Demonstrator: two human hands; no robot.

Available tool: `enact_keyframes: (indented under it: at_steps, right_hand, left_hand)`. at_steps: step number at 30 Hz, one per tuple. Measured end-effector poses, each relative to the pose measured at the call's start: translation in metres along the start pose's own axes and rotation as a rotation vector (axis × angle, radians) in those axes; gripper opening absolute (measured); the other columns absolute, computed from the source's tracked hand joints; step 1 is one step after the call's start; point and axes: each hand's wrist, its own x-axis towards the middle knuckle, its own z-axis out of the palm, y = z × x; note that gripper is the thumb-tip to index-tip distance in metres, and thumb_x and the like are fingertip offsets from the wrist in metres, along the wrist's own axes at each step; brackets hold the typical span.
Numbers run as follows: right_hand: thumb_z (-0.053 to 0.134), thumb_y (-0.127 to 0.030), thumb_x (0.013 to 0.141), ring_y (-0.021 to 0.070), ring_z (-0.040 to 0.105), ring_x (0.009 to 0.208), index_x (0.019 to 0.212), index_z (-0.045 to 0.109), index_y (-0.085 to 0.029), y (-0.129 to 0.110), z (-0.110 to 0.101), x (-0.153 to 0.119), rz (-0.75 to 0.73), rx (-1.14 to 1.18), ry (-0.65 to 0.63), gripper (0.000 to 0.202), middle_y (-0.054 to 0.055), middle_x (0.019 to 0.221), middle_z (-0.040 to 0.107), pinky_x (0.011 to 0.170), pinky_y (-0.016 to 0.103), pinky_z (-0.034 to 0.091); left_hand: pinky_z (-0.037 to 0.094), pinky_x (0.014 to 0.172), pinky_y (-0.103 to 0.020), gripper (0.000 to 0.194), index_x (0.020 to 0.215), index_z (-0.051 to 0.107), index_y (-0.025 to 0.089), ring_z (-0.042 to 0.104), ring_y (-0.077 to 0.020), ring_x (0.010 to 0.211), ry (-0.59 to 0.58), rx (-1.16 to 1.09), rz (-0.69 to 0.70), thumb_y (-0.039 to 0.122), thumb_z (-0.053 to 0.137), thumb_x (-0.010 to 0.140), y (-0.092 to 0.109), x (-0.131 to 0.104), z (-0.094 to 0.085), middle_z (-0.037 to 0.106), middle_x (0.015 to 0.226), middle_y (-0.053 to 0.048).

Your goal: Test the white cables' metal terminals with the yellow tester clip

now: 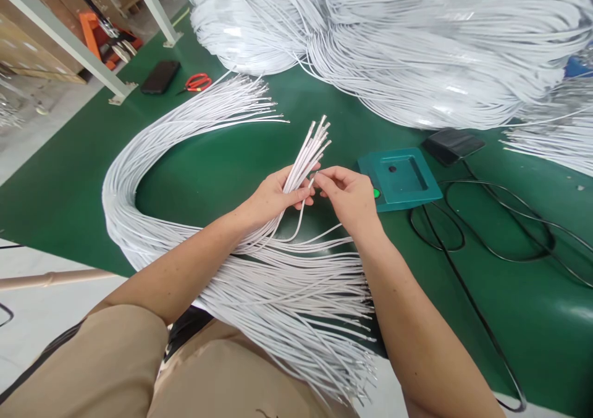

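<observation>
Left hand (273, 199) has its grip closed round a bundle (303, 158) of white wires, spread only as wide as the bundle, thumb lying across it. Bundle sits mid-desk, tilted, tips pointing far and slightly right; tips look metallic. Right hand (349, 199), just right of it, has thumb and index pinched nearly together at the upper end of a single wire (301, 217), which droops near in a curve; exact fingertip contact is hard to make out. Other fingers curled in. The wire run (118, 183) lies as a big U on the left of the desk (208, 171): one set of ends far, the other spilling near and right, past the near edge over the lap. Right of the right hand: teal scale (403, 203) with a lit green spot (376, 193) on its left side, black block (451, 146) just beyond its far right corner, black cables (552, 242) looping to the right. Far left: dark case (160, 76), red-handled snips (198, 82) just right of it. Big wire heap (440, 54) across the far right. Pale marks on the far-left carton (37, 47) too blurred to read.
</observation>
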Motion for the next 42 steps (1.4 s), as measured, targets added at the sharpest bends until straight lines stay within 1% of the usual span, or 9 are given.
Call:
enact_keyframes:
  at_steps: [4, 7, 11, 14, 17, 27, 31, 35, 42]
  right_hand:
    - [0.045, -0.025, 0.092, 0.0173, 0.054, 0.073, 0.074, 0.061, -0.019, 0.003, 0.006, -0.004, -0.343, -0.580, 0.132, 0.025, 0.006, 0.080, 0.062, 0.069, 0.031, 0.041]
    - [0.034, -0.024, 0.097, 0.0206, 0.055, 0.079, 0.079, 0.063, -0.018, 0.003, 0.002, -0.003, -0.520, -0.882, 0.085, 0.034, 0.010, 0.084, 0.062, 0.072, 0.033, 0.040]
    - [0.042, -0.023, 0.094, 0.0276, 0.055, 0.101, 0.102, 0.064, -0.018, 0.008, -0.014, 0.005, -0.583, -1.076, 0.060, 0.024, 0.013, 0.106, 0.067, 0.091, 0.042, 0.038]
    - [0.043, -0.015, 0.090, 0.0271, 0.058, 0.098, 0.104, 0.064, -0.016, 0.014, -0.025, 0.011, -0.546, -1.175, 0.010, 0.025, 0.011, 0.095, 0.071, 0.106, 0.050, 0.029]
    - [0.044, -0.011, 0.087, 0.0257, 0.060, 0.091, 0.095, 0.066, -0.017, 0.018, -0.029, 0.015, -0.529, -1.189, -0.046, 0.024, 0.009, 0.082, 0.071, 0.109, 0.052, 0.027]
    - [0.043, -0.027, 0.095, 0.0254, 0.058, 0.116, 0.087, 0.066, -0.019, 0.007, -0.007, 0.012, -0.412, -0.782, 0.041, 0.026, 0.010, 0.114, 0.071, 0.113, 0.051, 0.025]
    - [0.049, -0.022, 0.088, 0.0269, 0.060, 0.113, 0.075, 0.062, -0.019, 0.007, -0.002, 0.013, -0.363, -0.694, 0.021, 0.019, 0.012, 0.110, 0.071, 0.105, 0.050, 0.036]
    - [0.046, -0.017, 0.086, 0.0268, 0.063, 0.099, 0.077, 0.062, -0.019, 0.009, -0.010, 0.011, -0.376, -0.790, 0.049, 0.018, 0.010, 0.099, 0.073, 0.102, 0.049, 0.039]
    - [0.042, -0.010, 0.086, 0.0274, 0.058, 0.095, 0.090, 0.064, -0.018, 0.020, -0.024, 0.012, -0.505, -1.109, -0.034, 0.024, 0.009, 0.088, 0.069, 0.112, 0.059, 0.020]
  left_hand:
    - [0.045, 0.055, -0.017, 0.045, 0.117, 0.062, 0.017, 0.065, -0.0083, 0.070, -0.003, -0.130, -0.113, 0.022, 0.075, 0.074, -0.002, 0.001, -0.004, 0.065, 0.083, -0.001]
    - [0.038, 0.047, -0.016, 0.044, 0.114, 0.063, 0.016, 0.067, -0.0101, 0.069, 0.033, -0.154, -0.158, 0.021, 0.076, 0.072, -0.002, 0.004, -0.006, 0.067, 0.083, -0.003]
    - [0.029, 0.041, -0.016, 0.044, 0.113, 0.062, 0.016, 0.071, -0.0144, 0.072, 0.116, -0.011, -0.136, 0.020, 0.075, 0.072, -0.003, 0.007, -0.005, 0.070, 0.083, -0.005]
    - [0.031, 0.041, -0.016, 0.045, 0.114, 0.060, 0.015, 0.073, -0.0178, 0.075, 0.137, 0.118, -0.128, 0.020, 0.074, 0.072, -0.005, 0.009, -0.004, 0.071, 0.082, -0.005]
    - [0.033, 0.040, -0.017, 0.045, 0.114, 0.057, 0.015, 0.074, -0.0201, 0.077, 0.143, 0.188, -0.125, 0.021, 0.073, 0.072, -0.006, 0.009, -0.003, 0.072, 0.082, -0.005]
    - [0.039, 0.040, -0.016, 0.037, 0.103, 0.058, 0.013, 0.074, -0.0206, 0.076, 0.180, 0.300, -0.097, 0.022, 0.074, 0.071, -0.003, 0.006, 0.006, 0.073, 0.079, -0.007]
    - [0.042, 0.041, -0.015, 0.034, 0.103, 0.060, 0.014, 0.074, -0.0197, 0.076, 0.165, 0.321, -0.051, 0.021, 0.072, 0.072, -0.003, 0.005, 0.006, 0.073, 0.079, -0.006]
    - [0.041, 0.040, -0.014, 0.038, 0.106, 0.058, 0.014, 0.074, -0.0189, 0.075, 0.197, 0.284, -0.068, 0.020, 0.073, 0.072, -0.002, 0.006, 0.005, 0.073, 0.080, -0.005]
    - [0.039, 0.040, -0.014, 0.038, 0.107, 0.057, 0.014, 0.074, -0.0200, 0.076, 0.195, 0.265, -0.104, 0.017, 0.072, 0.072, -0.002, 0.007, 0.005, 0.072, 0.080, -0.006]
